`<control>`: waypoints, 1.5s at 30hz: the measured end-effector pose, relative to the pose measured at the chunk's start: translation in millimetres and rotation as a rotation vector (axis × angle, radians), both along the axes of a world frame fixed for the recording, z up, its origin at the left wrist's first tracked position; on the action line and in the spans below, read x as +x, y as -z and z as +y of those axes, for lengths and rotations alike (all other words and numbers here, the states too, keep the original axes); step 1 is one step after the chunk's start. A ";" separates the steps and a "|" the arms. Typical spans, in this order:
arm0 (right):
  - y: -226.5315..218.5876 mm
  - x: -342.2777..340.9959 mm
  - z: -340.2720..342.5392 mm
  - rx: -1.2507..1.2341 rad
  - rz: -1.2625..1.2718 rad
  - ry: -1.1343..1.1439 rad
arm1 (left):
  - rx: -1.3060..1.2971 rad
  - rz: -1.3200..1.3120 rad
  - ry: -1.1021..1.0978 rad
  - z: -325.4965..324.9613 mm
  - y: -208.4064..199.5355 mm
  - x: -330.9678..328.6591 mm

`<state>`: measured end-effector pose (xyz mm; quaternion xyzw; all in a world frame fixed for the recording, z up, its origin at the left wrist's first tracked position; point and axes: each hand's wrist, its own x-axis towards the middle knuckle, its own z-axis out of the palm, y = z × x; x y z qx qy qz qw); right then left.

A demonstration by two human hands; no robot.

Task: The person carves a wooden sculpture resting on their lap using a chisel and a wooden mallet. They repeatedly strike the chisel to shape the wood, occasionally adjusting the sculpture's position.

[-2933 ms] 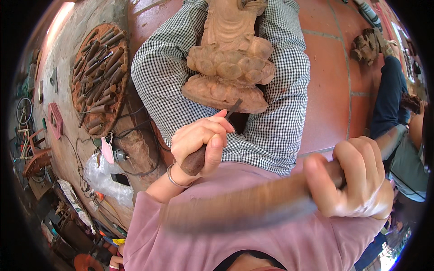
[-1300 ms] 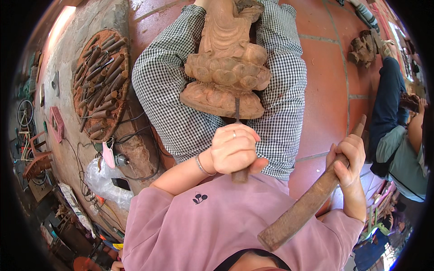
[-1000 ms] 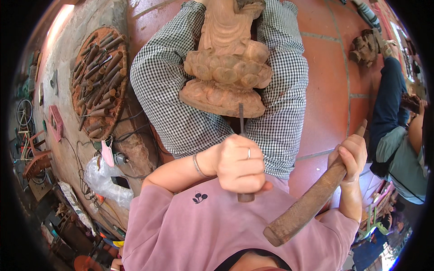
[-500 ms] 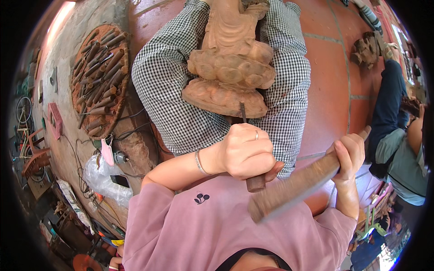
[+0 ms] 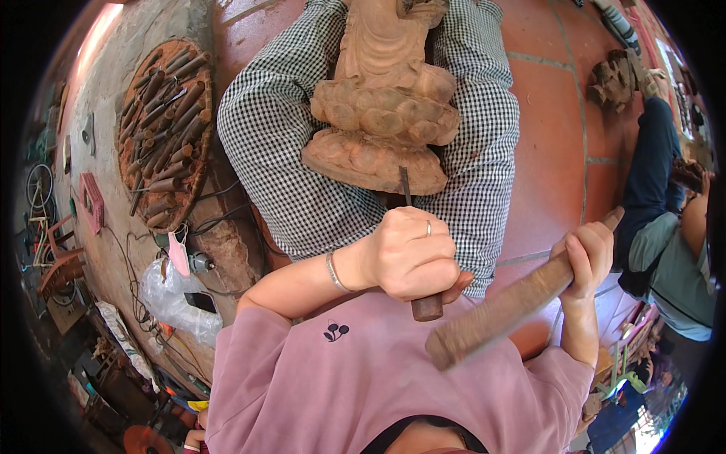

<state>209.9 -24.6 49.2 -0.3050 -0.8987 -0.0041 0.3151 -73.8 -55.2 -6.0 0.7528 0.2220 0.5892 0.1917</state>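
Between my checkered trouser legs lies a carved wooden statue (image 5: 382,106), its petalled base toward me. My left hand (image 5: 414,253) is wrapped round a wood chisel (image 5: 428,307), whose narrow metal blade reaches the lower rim of the base. The butt of the chisel's wooden handle sticks out below that fist. My right hand (image 5: 586,259) grips the thin end of a wooden mallet (image 5: 495,310). Its thick head hangs in front of my pink shirt, a short way right of the chisel's butt and apart from it.
To the left, a round tray (image 5: 198,170) holds many wooden-handled tools. Near it are a phone (image 5: 201,302), a plastic bag (image 5: 162,303), a pink mask (image 5: 178,253) and cables. At right, another person (image 5: 665,250) sits by a carved wood piece (image 5: 614,82) on the tiled floor.
The mallet's head has shifted slightly right and up, away from the chisel's butt. My left hand and the chisel stay nearly in place against the base.
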 end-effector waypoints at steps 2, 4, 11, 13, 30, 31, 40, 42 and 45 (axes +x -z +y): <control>16.1 1.5 -5.9 -0.002 0.153 -0.010 | 0.001 -0.005 0.001 -0.1 -0.1 0.0; 24.3 -2.9 -7.3 -0.018 0.214 -0.002 | 0.005 -0.001 -0.004 -1.0 0.3 0.5; 21.2 0.1 -5.5 -0.006 0.215 -0.019 | 0.056 0.022 -0.031 -2.6 5.0 4.5; 4.4 -3.0 0.6 -0.002 0.014 -0.006 | 0.046 0.026 -0.036 -2.7 5.0 4.5; -0.6 1.3 6.3 -0.029 -0.265 0.101 | 0.047 0.064 -0.027 1.6 8.6 2.2; -1.3 -1.7 3.8 -0.022 -0.227 0.149 | 0.049 0.056 -0.025 1.2 7.6 2.9; 11.5 4.4 3.6 0.029 -0.003 0.054 | 0.039 0.029 -0.076 4.6 9.5 7.5; 23.1 -3.3 -4.3 -0.003 0.199 0.055 | 0.024 0.027 -0.045 5.9 4.8 5.0; 22.4 0.0 2.3 -0.007 0.084 -0.001 | 0.024 0.059 -0.040 3.1 7.3 5.2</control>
